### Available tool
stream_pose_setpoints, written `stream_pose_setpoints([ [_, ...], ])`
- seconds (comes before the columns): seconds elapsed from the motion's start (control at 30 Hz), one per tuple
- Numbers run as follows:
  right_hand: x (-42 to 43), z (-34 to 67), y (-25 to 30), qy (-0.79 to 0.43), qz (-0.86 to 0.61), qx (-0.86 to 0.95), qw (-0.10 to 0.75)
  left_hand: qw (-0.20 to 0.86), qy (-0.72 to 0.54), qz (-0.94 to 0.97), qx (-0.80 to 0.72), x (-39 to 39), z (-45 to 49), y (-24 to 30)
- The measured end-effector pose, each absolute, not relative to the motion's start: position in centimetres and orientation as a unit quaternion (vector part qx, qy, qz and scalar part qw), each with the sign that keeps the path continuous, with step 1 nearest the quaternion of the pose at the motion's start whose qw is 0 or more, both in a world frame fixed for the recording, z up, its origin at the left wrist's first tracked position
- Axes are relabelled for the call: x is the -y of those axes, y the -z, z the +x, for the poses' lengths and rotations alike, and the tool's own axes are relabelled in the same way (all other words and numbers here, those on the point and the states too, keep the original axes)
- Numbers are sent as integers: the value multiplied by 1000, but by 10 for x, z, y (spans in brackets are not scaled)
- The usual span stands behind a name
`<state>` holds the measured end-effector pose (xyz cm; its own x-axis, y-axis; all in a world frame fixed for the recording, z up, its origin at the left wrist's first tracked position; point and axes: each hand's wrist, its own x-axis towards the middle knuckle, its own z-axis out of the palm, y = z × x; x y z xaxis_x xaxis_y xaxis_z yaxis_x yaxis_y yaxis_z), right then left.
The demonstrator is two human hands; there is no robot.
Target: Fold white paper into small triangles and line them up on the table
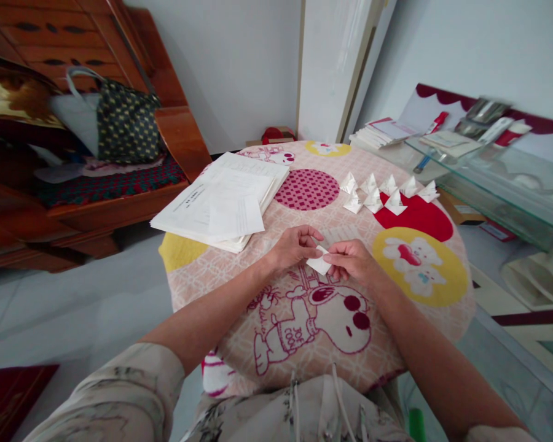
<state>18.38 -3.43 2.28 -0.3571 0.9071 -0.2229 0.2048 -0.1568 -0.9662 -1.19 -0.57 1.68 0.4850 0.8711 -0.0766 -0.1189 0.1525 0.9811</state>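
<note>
My left hand (pixel 295 245) and my right hand (pixel 354 259) meet over the middle of a round table with a pink cartoon cloth (pixel 304 319). Both pinch a small folded piece of white paper (pixel 319 263) between their fingertips, just above the cloth. A stack of white paper sheets (pixel 221 199) lies on the table to the far left of my hands. Several small folded white paper shapes (pixel 387 193) stand in a group at the far right of the table.
A wooden bench (pixel 96 184) with a patterned bag (pixel 120 120) stands at the left. A glass counter (pixel 502 178) with booklets and boxes runs along the right. A white panel (pixel 332 67) leans on the far wall. The floor is pale tile.
</note>
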Motion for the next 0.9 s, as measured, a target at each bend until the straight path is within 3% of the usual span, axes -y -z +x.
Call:
stream_pose_setpoints([
  [0.9,43,175,-26,-559,-505,570,329,669,-297,596,-331,8,-9,-16],
])
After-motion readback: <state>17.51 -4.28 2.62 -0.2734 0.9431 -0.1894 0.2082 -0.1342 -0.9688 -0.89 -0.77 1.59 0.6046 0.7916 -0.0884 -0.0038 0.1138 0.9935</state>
